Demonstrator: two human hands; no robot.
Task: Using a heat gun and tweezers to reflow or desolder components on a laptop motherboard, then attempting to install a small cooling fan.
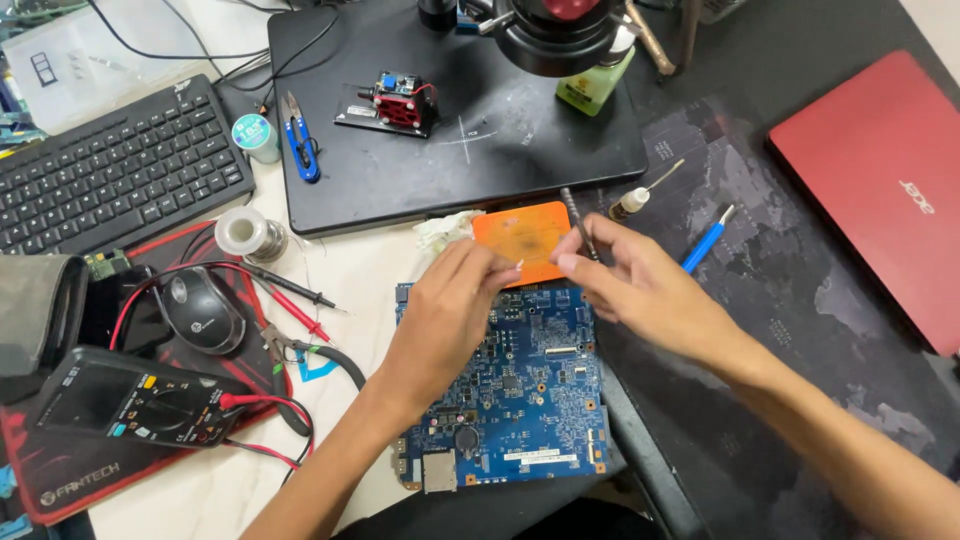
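Nearest the camera, a flat blue rectangular circuit board [520, 400] crowded with small components is lying on the bench, its lower edge hanging slightly over a dark ledge. Above its top edge the person's left hand [445, 310] is hovering, thumb and forefinger pinched narrowly on something tiny and pale at the fingertips; what it is cannot be made out. The right hand [640, 290] is pinching a slim dark metal tool [578, 222], probably tweezers or a probe, held upright between the fingers, its lower end hidden by them.

The board looks light and stiff but fragile: it would best be taken by its bare edges or corners, never by the soldered parts or connectors. The pinched piece seems light enough to slip away or be lost easily.

Just beyond the hands an orange rectangular pad [522, 238] is sitting, touching the board's top edge and partly covered by the fingers. A black microscope base plate [450, 170] is lying behind it; the microscope head is cut off at the top of the view. A red closed laptop [880, 180] is running out of the picture at right. To the left a black multimeter [130, 405] with red leads, a black computer mouse [200, 308] and a black keyboard [110, 170] are resting well apart from the board.
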